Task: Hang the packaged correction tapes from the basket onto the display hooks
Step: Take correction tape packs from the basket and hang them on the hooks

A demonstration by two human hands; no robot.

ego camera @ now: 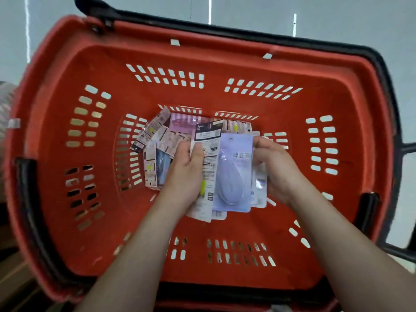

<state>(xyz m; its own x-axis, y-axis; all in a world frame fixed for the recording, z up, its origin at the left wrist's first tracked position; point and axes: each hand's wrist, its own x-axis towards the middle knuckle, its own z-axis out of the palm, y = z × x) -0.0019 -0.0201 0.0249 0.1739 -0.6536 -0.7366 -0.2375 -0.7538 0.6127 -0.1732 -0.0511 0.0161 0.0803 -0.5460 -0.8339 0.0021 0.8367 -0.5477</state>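
A red plastic basket (202, 55) with slotted walls fills the view. Both my hands are down inside it. Between them is a stack of packaged correction tapes (233, 174), the top one a pale lilac blister card. My left hand (185, 174) grips the stack's left edge, thumb on a white printed card. My right hand (275, 167) holds the right edge, fingers curled over the top corner. More loose packages (157, 140) lie on the basket floor to the left and behind. No display hooks are in view.
The basket has black handles (27, 199) folded down at its left and right rims. Grey floor (337, 16) shows beyond the far rim. Brown cardboard (13, 278) lies at the lower left outside the basket.
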